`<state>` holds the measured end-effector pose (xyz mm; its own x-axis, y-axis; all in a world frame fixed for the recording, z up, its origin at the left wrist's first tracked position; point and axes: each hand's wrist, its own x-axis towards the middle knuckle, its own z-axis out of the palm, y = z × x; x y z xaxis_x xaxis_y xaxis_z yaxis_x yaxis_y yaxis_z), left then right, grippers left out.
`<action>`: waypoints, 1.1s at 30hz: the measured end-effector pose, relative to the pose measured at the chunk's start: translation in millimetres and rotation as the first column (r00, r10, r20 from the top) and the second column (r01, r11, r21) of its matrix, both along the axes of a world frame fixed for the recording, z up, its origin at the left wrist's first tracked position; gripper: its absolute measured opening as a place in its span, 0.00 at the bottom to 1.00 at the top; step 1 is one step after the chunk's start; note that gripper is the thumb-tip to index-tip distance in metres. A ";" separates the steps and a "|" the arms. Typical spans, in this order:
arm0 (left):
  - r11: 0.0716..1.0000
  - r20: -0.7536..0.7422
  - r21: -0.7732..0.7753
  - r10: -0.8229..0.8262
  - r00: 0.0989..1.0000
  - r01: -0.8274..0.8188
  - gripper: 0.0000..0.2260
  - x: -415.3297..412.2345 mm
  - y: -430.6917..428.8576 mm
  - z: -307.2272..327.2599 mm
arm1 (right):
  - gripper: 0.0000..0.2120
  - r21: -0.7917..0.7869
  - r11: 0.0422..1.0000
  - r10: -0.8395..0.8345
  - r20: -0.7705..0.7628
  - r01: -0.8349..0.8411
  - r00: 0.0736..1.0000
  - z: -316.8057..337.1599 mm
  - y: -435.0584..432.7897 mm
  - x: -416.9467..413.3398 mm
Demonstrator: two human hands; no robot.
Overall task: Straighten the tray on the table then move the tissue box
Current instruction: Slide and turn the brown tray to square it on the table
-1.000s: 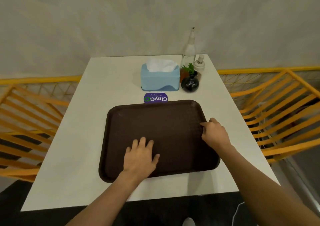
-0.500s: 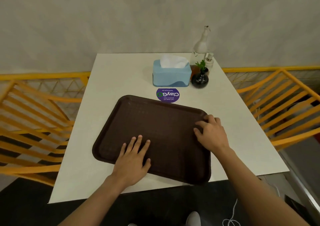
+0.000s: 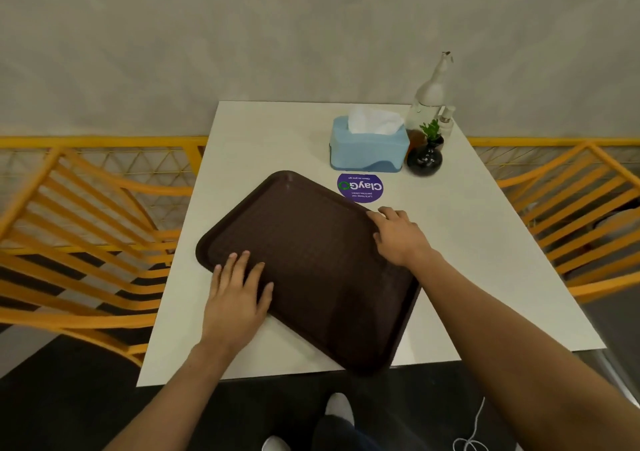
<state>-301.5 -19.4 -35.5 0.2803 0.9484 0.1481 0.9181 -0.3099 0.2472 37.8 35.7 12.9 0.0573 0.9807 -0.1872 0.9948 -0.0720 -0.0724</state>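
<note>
The brown tray [image 3: 311, 263] lies skewed on the white table [image 3: 263, 132], its near corner jutting past the table edge. The left hand [image 3: 235, 298] presses flat and open on its near-left rim; the right hand [image 3: 398, 236] curls over the far-right rim. The blue tissue box [image 3: 369, 147] sits beyond (untouched). Too hard a swing could tip the tray off, or nudge the black vase [image 3: 425, 160].

Tray [image 3: 311, 260] askew on table [image 3: 485, 260], one corner past the near edge. Sticker [image 3: 360, 187] just behind it; tissue box [image 3: 367, 149] farther back, vase [image 3: 425, 160] at its right.
</note>
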 end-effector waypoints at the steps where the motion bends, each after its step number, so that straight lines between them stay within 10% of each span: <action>1: 0.996 0.053 0.002 0.091 0.994 -0.092 0.26 1.0 -2.6 -0.7 | 0.27 -0.021 1.000 0.012 -0.002 -0.012 1.000 -1.2 3.0 -1.6; 8: 0.900 0.241 -0.322 0.379 0.893 -0.295 0.42 27.6 -12.5 -0.4 | 0.29 -0.037 0.998 0.051 -0.004 -0.052 0.999 -10.2 30.9 -5.7; 21: 0.858 0.121 -0.212 0.499 0.858 -0.469 0.29 -15.2 47.6 0.2 | 0.19 0.066 0.997 0.057 -0.134 -0.049 0.989 -24.0 65.5 -19.5; 33: 0.881 0.084 -0.176 0.457 0.885 -0.439 0.25 -46.1 80.8 1.1 | 0.30 -0.043 0.998 -0.059 -0.275 0.049 0.960 -30.7 52.1 -51.3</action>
